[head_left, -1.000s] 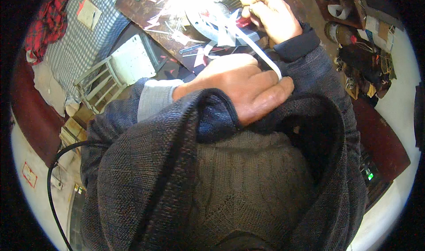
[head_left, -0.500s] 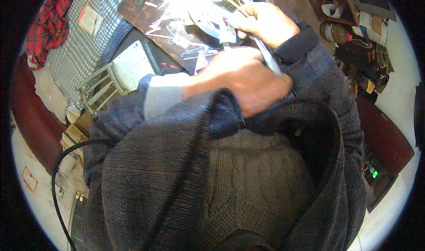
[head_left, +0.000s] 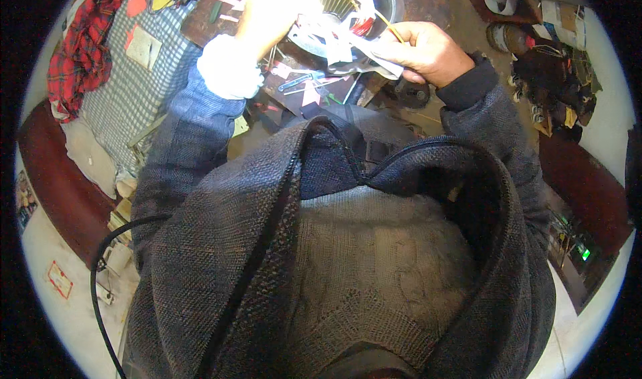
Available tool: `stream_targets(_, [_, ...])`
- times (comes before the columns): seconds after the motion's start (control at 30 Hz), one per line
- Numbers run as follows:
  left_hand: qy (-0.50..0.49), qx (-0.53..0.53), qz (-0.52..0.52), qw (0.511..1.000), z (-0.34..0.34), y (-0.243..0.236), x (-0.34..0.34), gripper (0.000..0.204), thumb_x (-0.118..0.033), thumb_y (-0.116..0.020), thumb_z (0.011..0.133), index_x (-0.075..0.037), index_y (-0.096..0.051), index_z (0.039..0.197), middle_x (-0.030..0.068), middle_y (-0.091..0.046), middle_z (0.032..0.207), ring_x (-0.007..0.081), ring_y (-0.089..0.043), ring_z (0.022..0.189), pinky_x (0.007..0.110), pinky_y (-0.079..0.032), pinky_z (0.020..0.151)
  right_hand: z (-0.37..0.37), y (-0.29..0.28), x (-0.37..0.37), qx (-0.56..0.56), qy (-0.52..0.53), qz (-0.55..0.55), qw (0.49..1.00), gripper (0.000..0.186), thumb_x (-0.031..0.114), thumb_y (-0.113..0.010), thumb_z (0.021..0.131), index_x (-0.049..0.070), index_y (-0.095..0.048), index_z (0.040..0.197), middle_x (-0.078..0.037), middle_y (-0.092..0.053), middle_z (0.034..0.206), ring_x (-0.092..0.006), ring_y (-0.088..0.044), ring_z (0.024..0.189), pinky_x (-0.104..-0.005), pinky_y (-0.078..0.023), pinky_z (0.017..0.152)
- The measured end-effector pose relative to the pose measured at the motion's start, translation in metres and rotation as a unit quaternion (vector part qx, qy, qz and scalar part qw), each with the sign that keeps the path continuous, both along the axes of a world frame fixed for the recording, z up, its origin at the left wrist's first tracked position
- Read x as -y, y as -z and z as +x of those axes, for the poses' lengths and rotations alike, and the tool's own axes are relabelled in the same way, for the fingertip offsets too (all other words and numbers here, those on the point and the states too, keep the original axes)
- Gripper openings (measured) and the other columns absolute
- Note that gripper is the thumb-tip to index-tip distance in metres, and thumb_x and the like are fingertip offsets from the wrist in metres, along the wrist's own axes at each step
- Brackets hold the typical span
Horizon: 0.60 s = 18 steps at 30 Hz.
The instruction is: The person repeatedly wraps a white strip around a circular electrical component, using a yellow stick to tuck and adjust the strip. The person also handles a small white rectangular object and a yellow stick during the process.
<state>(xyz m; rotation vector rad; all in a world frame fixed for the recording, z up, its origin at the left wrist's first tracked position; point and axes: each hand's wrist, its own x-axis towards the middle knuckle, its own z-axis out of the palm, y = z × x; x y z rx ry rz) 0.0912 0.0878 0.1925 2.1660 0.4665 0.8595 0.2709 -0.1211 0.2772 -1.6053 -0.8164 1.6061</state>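
Observation:
A motor stator (head_left: pixel 309 44) with a slotted inner bore and red copper windings (head_left: pixel 363 28) lies on the dark table at the top. Strong light washes out its left side. At its right, my right hand (head_left: pixel 433 52) is closed, thumb against fingers, on a flat white strip (head_left: pixel 382 58) that runs to the windings. A thin yellow sleeve or wire (head_left: pixel 390 27) passes by those fingers. My left hand (head_left: pixel 274 14) reaches to the stator's left side; glare hides its fingers.
A blue-handled knife (head_left: pixel 294 83) and pink paper scraps (head_left: pixel 311 96) lie before the stator. Leftward are a checked cloth (head_left: pixel 150 78) and red plaid fabric (head_left: pixel 80 68). A plastic jug (head_left: pixel 506 38) stands at right. A black cable (head_left: pixel 93 278) hangs at lower left.
My left hand has gone from beside my right forearm, where it held the strip's stretched end, up to the stator's left side. My right hand has shifted slightly right and down.

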Motion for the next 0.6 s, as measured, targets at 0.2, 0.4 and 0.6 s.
stream_targets(0.2, [-0.061, 0.020, -0.244, 0.968, -0.036, -0.050, -0.028, 0.015, -0.015, -0.060, 0.100, -0.001, -0.065, 0.101, 0.0139, -0.067, 0.099, 0.0258, -0.068, 0.095, 0.035, -0.055, 0.080, 0.006, -0.011, -0.009, -0.022, -0.012, 0.033, 0.999, 0.016, 0.017, -0.068, 0.097, 0.001, -0.069, 0.097, 0.002, -0.057, 0.067, -0.0038, -0.043, 0.047, -0.0222, -0.029, 0.043])
stream_targets(0.4, [0.084, -0.101, 0.329, 0.935, -0.008, -0.031, -0.020, 0.030, -0.013, -0.061, 0.098, -0.001, -0.063, 0.125, 0.0172, -0.066, 0.118, 0.0293, -0.062, 0.114, 0.040, -0.052, 0.096, 0.016, -0.008, -0.015, -0.031, -0.106, -0.021, 0.994, 0.022, 0.020, -0.071, 0.096, 0.000, -0.072, 0.107, 0.002, -0.061, 0.073, -0.0039, -0.041, 0.047, -0.0222, -0.029, 0.044])
stream_targets(0.6, [0.105, -0.061, -0.088, 0.989, 0.003, 0.005, -0.008, 0.028, -0.015, -0.058, 0.100, -0.001, -0.064, 0.124, 0.0184, -0.063, 0.118, 0.0300, -0.063, 0.109, 0.041, -0.052, 0.093, 0.021, -0.015, -0.005, 0.049, -0.095, -0.052, 0.993, 0.019, 0.025, -0.072, 0.095, 0.005, -0.071, 0.097, 0.004, -0.054, 0.061, -0.0034, -0.041, 0.046, -0.0234, -0.028, 0.043])
